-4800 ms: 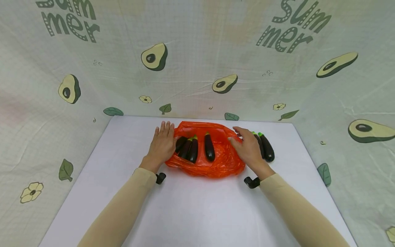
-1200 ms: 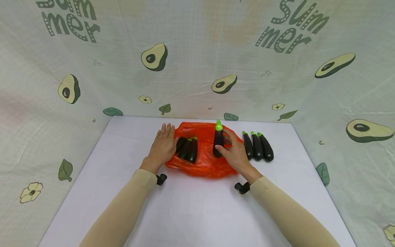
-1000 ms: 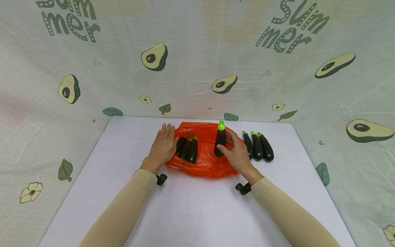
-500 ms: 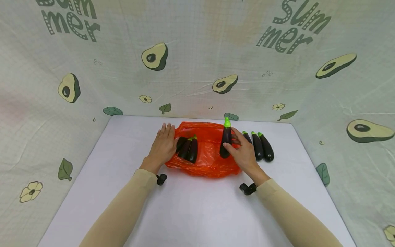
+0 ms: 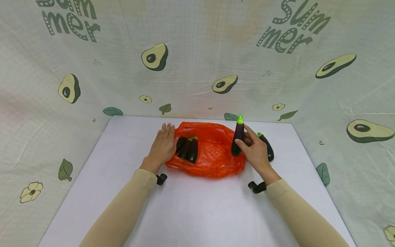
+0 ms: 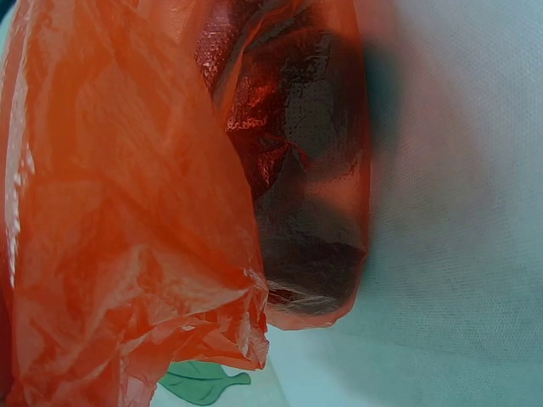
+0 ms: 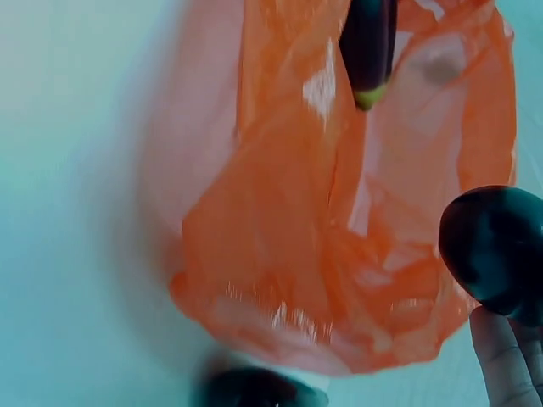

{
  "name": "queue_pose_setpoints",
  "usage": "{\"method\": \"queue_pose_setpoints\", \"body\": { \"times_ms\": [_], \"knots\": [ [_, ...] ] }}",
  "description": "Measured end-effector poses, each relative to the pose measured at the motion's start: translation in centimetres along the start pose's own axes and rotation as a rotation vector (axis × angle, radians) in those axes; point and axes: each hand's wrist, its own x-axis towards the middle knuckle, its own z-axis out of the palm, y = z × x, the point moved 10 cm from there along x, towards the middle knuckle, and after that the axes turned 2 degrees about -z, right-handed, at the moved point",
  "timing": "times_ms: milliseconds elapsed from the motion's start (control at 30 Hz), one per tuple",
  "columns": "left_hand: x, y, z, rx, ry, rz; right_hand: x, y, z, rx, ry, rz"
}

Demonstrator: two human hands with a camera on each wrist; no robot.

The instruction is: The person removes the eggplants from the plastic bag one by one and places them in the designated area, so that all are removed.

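Inside the bag [image 5: 213,168] lie three eggplants [image 5: 185,148], left fingers [image 5: 167,132] straight, right fingers [image 5: 251,132] gripping another [image 5: 238,136]

Clear way: surface [image 5: 200,212] between sleeves [image 5: 121,209] up to red bag [image 5: 213,169]; obstructions: left hand [image 5: 162,145] at its left, held eggplant [image 5: 237,137] at its right.

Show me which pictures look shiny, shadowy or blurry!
Head view: bright and mostly clear, soft shadows by the sleeves; left wrist view: teal tint, blurry reddish patch on the white table beside the red bag; right wrist view: bluish tint, white glare on the bag, the held eggplant very dark.
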Motion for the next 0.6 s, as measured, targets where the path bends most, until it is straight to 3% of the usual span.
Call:
{"method": "queue_pose_setpoints", "body": {
  "times_ms": [600],
  "knots": [
    [-0.1,0.0,0.0,0.005,0.007,0.005,0.5,3.9,-4.8,-0.041,0.048,0.104]
  ]
}}
